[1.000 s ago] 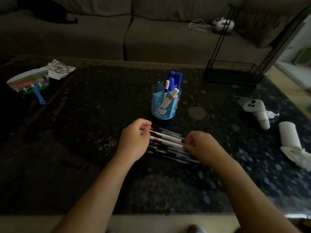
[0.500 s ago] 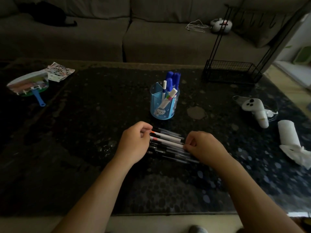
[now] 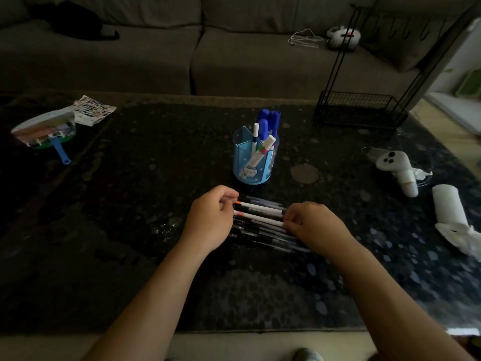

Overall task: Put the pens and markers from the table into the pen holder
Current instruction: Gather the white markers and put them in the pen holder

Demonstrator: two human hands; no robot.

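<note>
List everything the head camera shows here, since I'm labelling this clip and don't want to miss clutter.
Blue plastic pen holder: one, blue, table centre.
Blue-capped markers: about five pens and markers, standing in the holder.
Row of pens: several, white and black, flat on the table between the hands.
Dark speckled table: one.
Round hand fan: one, blue handle, far left.
Printed paper sheet: one, beside the fan.
White controller: one, right side.
White paper roll: one, right edge.
Black wire rack: one, back right.
Grey sofa: one, behind.
Left hand: on the pens' left ends.
Right hand: on their right ends.
</note>
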